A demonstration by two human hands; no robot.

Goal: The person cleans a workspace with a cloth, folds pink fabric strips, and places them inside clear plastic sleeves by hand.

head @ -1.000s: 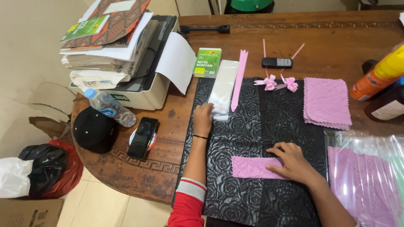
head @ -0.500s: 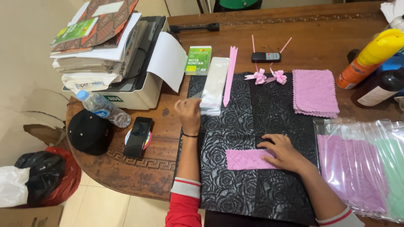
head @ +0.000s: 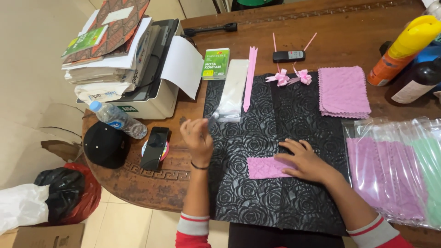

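From the head camera I look down at a brown wooden table with a black mat with rose shapes on it.

My right hand lies flat on a small folded pink cloth. The fingers are spread out and press down on it. They do not grip it. The cloth sits near the middle of the mat.

My left hand is lifted a little over the left edge of the mat. The fingers are bent in and seem to pinch a thin clear bag, but it is blurry, so I cannot tell for sure.

A stack of clear bags lies just past that hand, with a pink strip beside it. Two pink bows and a pile of pink cloths sit farther back. A phone and a black cap are to the left.
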